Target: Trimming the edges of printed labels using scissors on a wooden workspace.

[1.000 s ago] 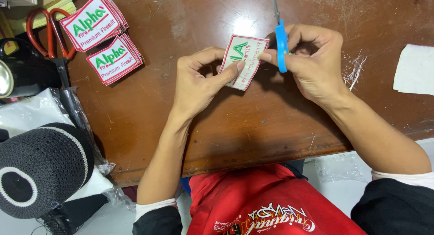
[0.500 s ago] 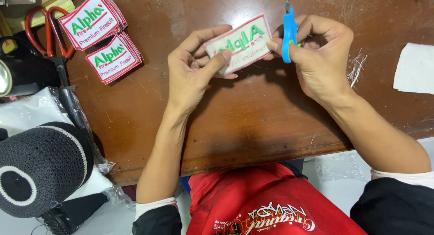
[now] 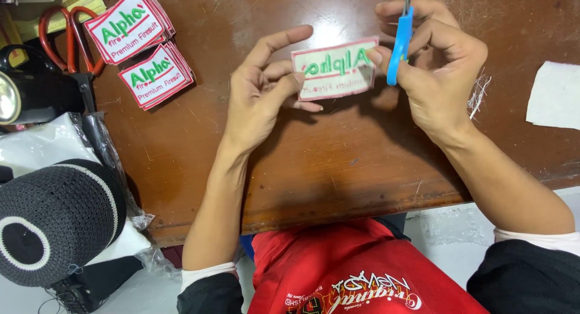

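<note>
My left hand (image 3: 263,96) pinches the left edge of a white embroidered patch (image 3: 335,69) with a red border and green lettering, held upside down above the brown wooden table (image 3: 338,169). My right hand (image 3: 432,66) grips small blue-handled scissors (image 3: 399,39), blades pointing up out of view, and its fingertip touches the patch's right edge.
Two stacks of similar patches (image 3: 142,42) lie at the upper left, beside red-handled scissors (image 3: 69,39). A white fabric piece (image 3: 553,96) and loose threads (image 3: 480,93) lie at the right. A black knitted cap (image 3: 51,220) and a plastic bag sit at the left.
The patch has been turned from tilted upright to lying level and upside down. Both hands have risen slightly toward the table's far side, the scissors staying in my right hand.
</note>
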